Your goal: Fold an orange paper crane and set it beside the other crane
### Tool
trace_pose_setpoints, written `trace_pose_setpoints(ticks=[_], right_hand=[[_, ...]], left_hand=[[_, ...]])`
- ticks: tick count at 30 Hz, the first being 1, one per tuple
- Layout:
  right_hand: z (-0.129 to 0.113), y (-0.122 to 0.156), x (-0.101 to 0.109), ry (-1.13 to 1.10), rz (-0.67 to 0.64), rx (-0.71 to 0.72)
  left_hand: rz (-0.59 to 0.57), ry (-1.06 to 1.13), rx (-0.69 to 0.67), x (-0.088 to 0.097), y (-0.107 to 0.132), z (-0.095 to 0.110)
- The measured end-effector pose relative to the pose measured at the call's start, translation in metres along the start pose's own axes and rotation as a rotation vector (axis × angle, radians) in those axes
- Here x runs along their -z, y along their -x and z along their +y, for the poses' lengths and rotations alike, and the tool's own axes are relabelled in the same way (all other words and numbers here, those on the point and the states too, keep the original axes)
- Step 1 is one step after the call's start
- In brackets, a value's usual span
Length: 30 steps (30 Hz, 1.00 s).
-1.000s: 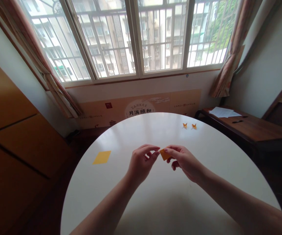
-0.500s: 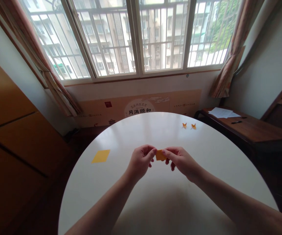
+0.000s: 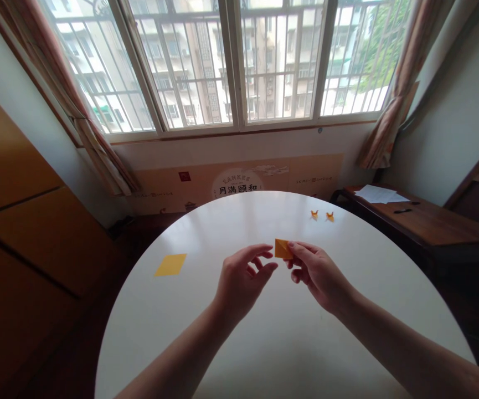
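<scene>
Above the middle of a round white table (image 3: 289,354), my right hand (image 3: 316,272) pinches a small folded orange paper (image 3: 282,249) between thumb and fingers. My left hand (image 3: 242,280) hovers just left of the paper, fingers curled but apart, holding nothing. A flat yellow paper sheet (image 3: 170,264) lies on the table's left side. Two small folded orange paper figures (image 3: 321,215) stand near the table's far right edge.
A barred window (image 3: 239,61) with curtains fills the wall ahead. A printed cardboard panel (image 3: 239,182) leans beneath it. A dark wooden bench (image 3: 426,221) with white papers (image 3: 380,194) and a pen stands at right. A wooden cabinet (image 3: 27,244) flanks the left.
Half a second ago both hands pinched the folded paper. My left hand has let go and opened, and my right hand has lifted the paper slightly up and to the right.
</scene>
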State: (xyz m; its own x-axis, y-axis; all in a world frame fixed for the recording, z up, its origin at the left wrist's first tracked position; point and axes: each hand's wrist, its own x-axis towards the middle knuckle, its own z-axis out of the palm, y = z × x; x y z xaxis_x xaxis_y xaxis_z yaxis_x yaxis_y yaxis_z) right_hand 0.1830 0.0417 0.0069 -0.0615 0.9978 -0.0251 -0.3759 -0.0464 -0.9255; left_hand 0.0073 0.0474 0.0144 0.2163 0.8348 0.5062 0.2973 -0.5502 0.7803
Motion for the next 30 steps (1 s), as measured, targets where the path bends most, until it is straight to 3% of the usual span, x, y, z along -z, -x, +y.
trace_pose_setpoints(ticks=[10, 18, 30], right_hand=[[0.0035, 0.0055, -0.0041, 0.058, -0.080, 0.023], [0.0017, 0.0061, -0.0020, 0.149, -0.139, 0.057], [0.0005, 0.0090, -0.0015, 0.194, -0.176, 0.081]], left_hand=[[0.018, 0.208, 0.063, -0.0008, -0.0031, 0.0014], [-0.047, 0.271, 0.158, 0.0023, -0.0033, 0.0051], [-0.084, 0.210, 0.012, 0.0021, -0.0033, 0.0057]])
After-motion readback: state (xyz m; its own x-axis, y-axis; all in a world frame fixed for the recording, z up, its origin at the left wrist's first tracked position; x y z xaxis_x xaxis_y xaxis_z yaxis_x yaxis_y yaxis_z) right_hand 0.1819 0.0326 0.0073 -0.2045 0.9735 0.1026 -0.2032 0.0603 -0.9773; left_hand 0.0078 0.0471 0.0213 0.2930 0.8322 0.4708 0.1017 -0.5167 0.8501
